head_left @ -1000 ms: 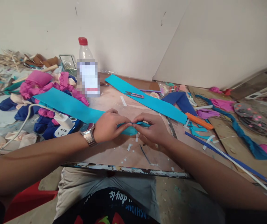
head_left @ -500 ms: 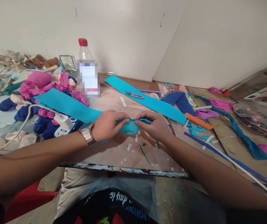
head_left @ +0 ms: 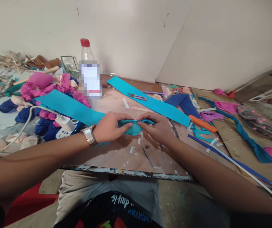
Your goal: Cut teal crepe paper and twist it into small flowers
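A long turquoise strip [head_left: 71, 106] runs from the left pile to the middle of the table, where its end is folded between my hands. My left hand [head_left: 112, 126], with a metal watch at the wrist, pinches the strip between thumb and fingers. Close beside it, my right hand [head_left: 156, 126] pinches the same strip, the fingertips of both hands nearly touching. Behind them a second turquoise strip [head_left: 159, 106] lies diagonally, with small pink thread snips [head_left: 137, 97] on it.
A bottle [head_left: 87, 52] stands behind a lit phone [head_left: 90, 79]. Left are pink and blue fabric pieces [head_left: 39, 80] and a power strip [head_left: 67, 128]. An orange cutter [head_left: 202, 123] lies right, near a blue strip [head_left: 233, 160] and white stick. Paper scraps lie near my hands.
My left thumb has shifted slightly, and the folded part of the strip between my hands has changed shape a little. Both hands keep their pinch.
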`<action>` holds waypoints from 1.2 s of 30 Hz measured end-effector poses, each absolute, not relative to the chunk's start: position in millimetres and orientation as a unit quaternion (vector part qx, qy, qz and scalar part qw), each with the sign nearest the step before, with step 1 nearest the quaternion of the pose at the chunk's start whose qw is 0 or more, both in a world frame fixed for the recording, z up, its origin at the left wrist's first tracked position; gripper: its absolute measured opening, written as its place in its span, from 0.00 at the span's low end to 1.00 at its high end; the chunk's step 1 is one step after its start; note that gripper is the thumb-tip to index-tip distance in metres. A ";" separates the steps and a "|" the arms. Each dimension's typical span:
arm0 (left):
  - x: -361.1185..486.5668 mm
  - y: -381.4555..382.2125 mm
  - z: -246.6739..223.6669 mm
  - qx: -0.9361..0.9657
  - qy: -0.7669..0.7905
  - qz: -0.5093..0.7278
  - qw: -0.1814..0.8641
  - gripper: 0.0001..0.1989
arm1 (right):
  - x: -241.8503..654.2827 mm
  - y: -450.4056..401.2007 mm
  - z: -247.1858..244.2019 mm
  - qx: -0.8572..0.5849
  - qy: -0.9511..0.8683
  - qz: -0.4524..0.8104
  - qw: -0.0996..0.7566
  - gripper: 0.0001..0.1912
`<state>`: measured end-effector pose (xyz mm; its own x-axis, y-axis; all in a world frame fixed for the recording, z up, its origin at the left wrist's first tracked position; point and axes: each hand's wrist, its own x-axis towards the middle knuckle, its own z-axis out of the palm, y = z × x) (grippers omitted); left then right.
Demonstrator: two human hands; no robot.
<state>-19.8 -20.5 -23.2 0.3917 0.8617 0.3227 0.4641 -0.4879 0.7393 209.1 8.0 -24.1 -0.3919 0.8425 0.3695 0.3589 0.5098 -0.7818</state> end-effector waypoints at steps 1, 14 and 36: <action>-19.6 -20.2 -23.3 0.786 0.415 0.358 0.285 0.13 | 209.2 8.1 -25.2 -0.383 -0.778 0.307 0.393 0.04; -17.2 -17.4 -26.6 0.736 0.399 0.408 0.363 0.12 | 210.7 7.8 -24.2 -0.307 -0.815 0.275 0.407 0.04; -17.4 -18.8 -21.8 0.730 0.405 0.417 0.359 0.06 | 212.7 5.4 -21.6 -0.279 -0.848 0.189 0.409 0.05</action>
<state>-17.4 -18.8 -21.8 0.3237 0.8910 0.3184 0.2926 -0.4143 0.8618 212.7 5.4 -21.6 -0.5100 0.6283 0.5875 0.3199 0.7726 -0.5484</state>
